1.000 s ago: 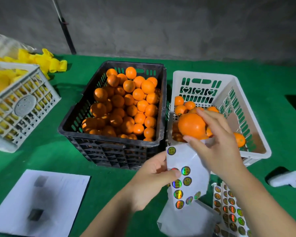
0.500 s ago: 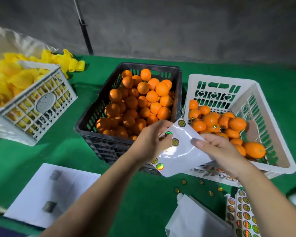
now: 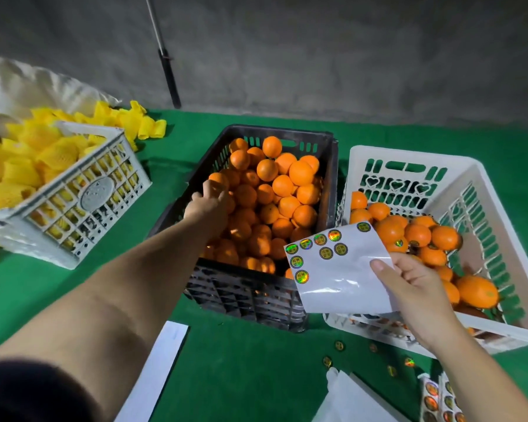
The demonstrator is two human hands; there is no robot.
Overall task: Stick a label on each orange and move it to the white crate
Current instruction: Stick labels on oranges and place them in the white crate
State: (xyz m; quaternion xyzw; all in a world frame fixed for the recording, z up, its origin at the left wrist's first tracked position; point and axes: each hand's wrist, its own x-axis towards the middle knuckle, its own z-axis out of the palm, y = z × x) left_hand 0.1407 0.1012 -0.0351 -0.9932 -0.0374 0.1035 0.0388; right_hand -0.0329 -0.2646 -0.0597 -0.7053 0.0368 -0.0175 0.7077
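A black crate (image 3: pixel 329 166) in the middle is piled with oranges (image 3: pixel 287 190). My left hand (image 3: pixel 209 205) reaches into its left side and closes its fingers around one orange (image 3: pixel 218 180) there. To the right stands the white crate (image 3: pixel 409 156) with several oranges (image 3: pixel 439 237), some showing round labels. My right hand (image 3: pixel 415 284) holds a white label sheet (image 3: pixel 339 269) by its lower right corner, between the two crates; several shiny round labels remain along its upper left.
A grey-white crate (image 3: pixel 104 190) of yellow foam nets (image 3: pixel 28 153) stands at the left, with loose nets behind it. Loose labels (image 3: pixel 339 345), more label sheets (image 3: pixel 436 397) and white paper (image 3: pixel 156 370) lie on the green cloth near me. A dark pole (image 3: pixel 168 62) leans on the wall.
My right hand dropped an orange into the white crate and took the label sheet. My left hand let go of the sheet and reached into the black crate onto an orange.
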